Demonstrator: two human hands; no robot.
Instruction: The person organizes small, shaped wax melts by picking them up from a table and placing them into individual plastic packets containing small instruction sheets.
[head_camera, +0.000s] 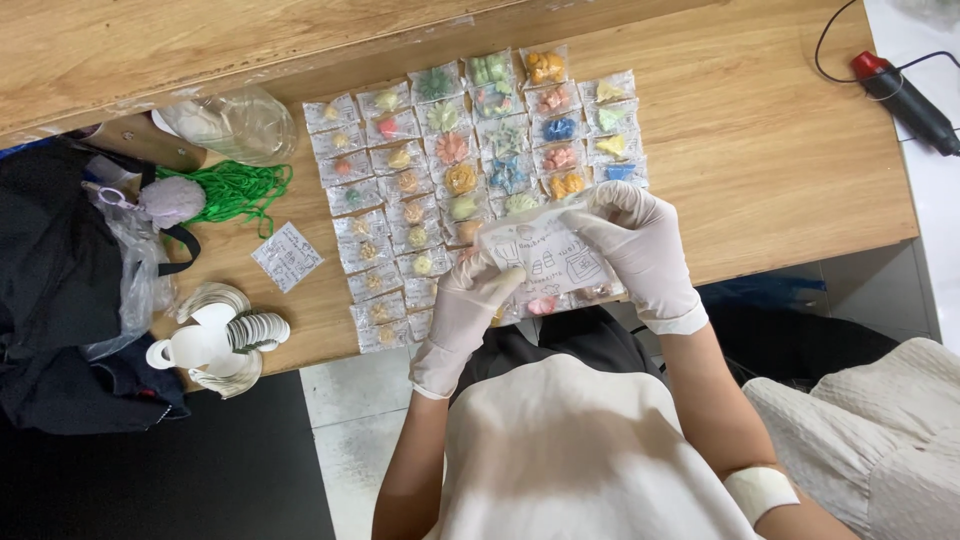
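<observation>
You're looking down on a light wooden tabletop (780, 150), evenly lit, with a raised wooden ledge (200, 40) at 11 o'clock. Pale floor tiles (350, 420) show at 6 o'clock, a black surface (170, 470) at 8 o'clock.

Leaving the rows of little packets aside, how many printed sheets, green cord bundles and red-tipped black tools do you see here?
Printed sheets: 2, the loose sheet on the desk and the held sheet between the left hand and right hand
Green cord bundle: 1
Red-tipped black tool: 1
Total: 4
</observation>
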